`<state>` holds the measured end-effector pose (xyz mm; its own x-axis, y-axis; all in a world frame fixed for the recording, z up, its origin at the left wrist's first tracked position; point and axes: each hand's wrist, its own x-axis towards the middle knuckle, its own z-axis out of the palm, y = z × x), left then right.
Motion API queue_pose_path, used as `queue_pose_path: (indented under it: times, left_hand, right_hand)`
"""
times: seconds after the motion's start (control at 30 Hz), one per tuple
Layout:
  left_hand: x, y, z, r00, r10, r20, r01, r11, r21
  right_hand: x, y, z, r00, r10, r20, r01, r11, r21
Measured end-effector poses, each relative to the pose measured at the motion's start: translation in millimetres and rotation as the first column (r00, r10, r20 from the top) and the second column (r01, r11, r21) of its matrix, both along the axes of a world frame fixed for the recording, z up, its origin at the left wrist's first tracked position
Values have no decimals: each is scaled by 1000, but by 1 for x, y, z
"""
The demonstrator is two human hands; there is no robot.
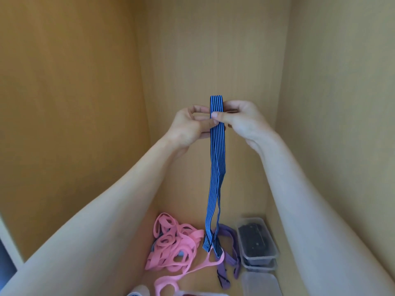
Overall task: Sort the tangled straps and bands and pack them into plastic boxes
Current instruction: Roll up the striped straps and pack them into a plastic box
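A blue striped strap (pixel 215 178) hangs folded double in front of me, its fold at the top and both ends dangling low. My left hand (pixel 189 127) pinches it from the left near the fold. From the right, my right hand (pixel 239 120) pinches the same spot, thumb on the front of the strap. Below lies a tangle of pink bands (pixel 175 244), with a purple strap (pixel 229 253) beside it. A clear plastic box (pixel 257 240) holding dark straps stands at the lower right, stacked on another box.
Wooden walls (pixel 74 103) close in on the left, back and right. A clear lid or box (pixel 260 284) lies at the bottom right. Something white, blue and red (pixel 139 292) peeks in at the bottom edge.
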<state>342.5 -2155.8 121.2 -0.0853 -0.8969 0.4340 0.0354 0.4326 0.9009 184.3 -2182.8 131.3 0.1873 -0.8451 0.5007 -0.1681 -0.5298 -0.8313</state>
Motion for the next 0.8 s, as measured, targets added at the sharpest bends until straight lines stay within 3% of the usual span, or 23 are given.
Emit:
queue_pose_path:
  times: [0.07,0.3,0.47,0.8]
  left_hand:
    - [3,-2,-6,999,-34,-35,35,999,30]
    - [13,3,-79,960,-262,98,235,946,222]
    - [8,4,-115,935,-261,240,193,943,271]
    - [4,-2,-137,955,-223,197,146,928,342]
  right_hand:
    - [6,0,3,998,-36,52,38,999,-36]
    - [14,0,21,992,-37,121,40,999,-25]
    - [17,0,27,991,-48,127,52,998,-28]
    - [21,-5,46,980,-128,155,136,990,-43]
